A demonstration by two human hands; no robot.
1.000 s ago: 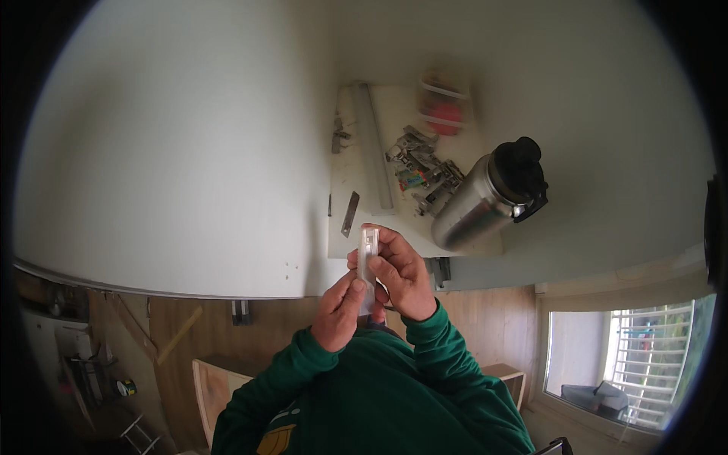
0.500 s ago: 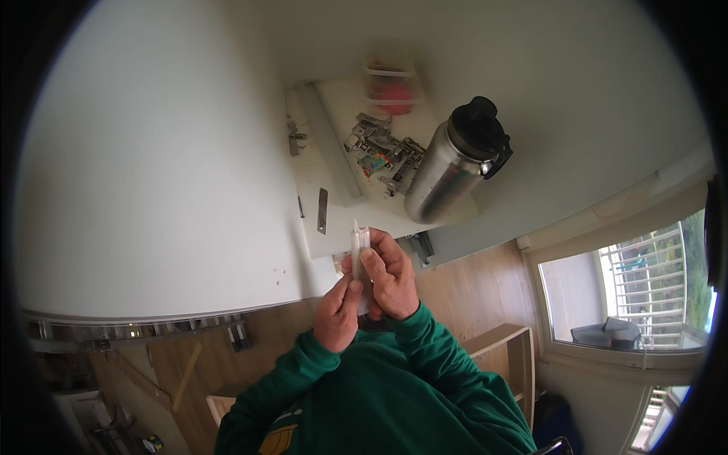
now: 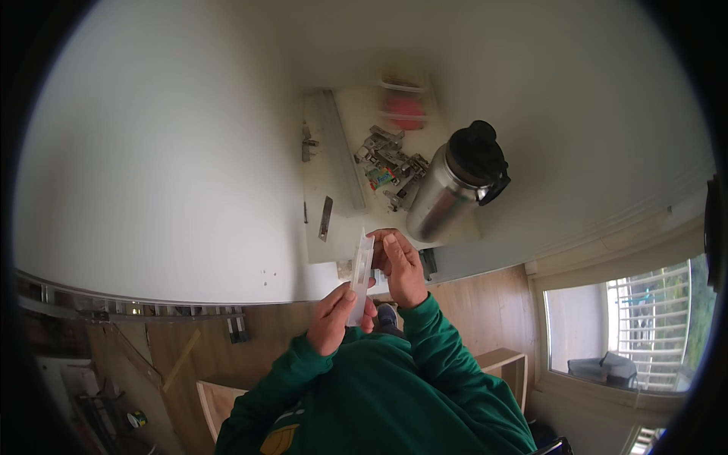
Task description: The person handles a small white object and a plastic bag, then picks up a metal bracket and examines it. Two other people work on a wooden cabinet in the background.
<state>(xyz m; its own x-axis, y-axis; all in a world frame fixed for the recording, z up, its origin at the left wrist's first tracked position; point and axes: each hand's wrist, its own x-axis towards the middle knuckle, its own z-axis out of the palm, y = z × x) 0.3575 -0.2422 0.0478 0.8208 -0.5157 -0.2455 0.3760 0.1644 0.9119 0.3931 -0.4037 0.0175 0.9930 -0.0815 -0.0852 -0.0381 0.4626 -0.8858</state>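
Observation:
A long, narrow white plastic channel piece point(image 3: 363, 277) stands nearly upright in front of me, over the board's near edge. My left hand point(image 3: 333, 321) grips its lower part between thumb and fingers. Beside its upper end is my right hand point(image 3: 403, 271), with the thumb pressed to the curled fingers. What that hand pinches, if anything, is hidden. Just beyond the channel piece, a flat metal plate point(image 3: 325, 218) lies on the white board point(image 3: 334, 246).
A steel bottle point(image 3: 444, 197) with a black lid stands at the board's right. Behind are heaped metal hinges point(image 3: 388, 155), a grey metal bar point(image 3: 343, 152) and a clear tub point(image 3: 404, 106) with something red inside. A wooden frame point(image 3: 516, 371) is at lower right.
My right hand has shifted off the front of the channel piece to its right side, exposing more of it. My left hand still holds it, slightly lower. The whole view has shifted a little.

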